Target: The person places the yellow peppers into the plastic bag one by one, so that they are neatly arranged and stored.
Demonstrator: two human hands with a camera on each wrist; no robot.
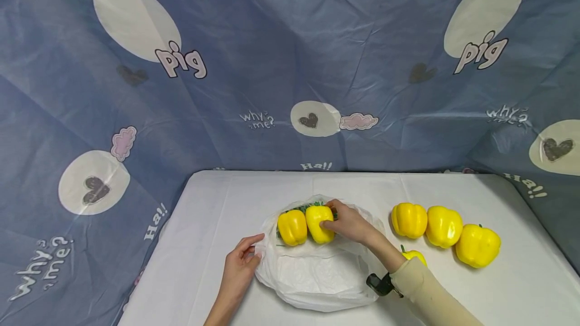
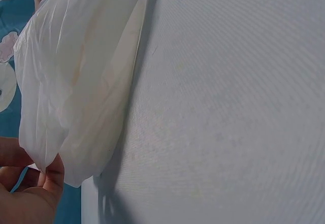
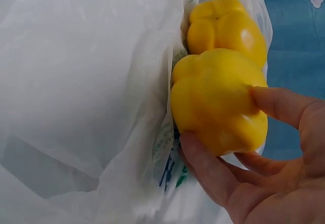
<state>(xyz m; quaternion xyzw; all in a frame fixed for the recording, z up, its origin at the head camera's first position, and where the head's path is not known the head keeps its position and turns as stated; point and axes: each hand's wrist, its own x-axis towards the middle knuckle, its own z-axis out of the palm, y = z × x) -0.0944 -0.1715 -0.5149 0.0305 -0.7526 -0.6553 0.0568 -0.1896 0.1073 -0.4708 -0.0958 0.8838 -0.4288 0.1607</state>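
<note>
One white-covered counter (image 1: 217, 210), with a crinkly, translucent white plastic bag (image 1: 312, 298) on it, mouth wide open. Left hand (image 1: 243, 260) is pinching the bag's edge; right hand (image 1: 349, 223) has thumb and fingers around a glossy yellow bell pepper (image 1: 319, 224) inside, just beside a second yellow bell pepper (image 1: 292, 227). Four more yellow bell peppers (image 1: 444, 226) sit outside, one partly behind the beige sleeve (image 1: 428, 291). Imo: hold that edge so the mouth doesn't sag, and set the pepper down gently before letting go.
</note>
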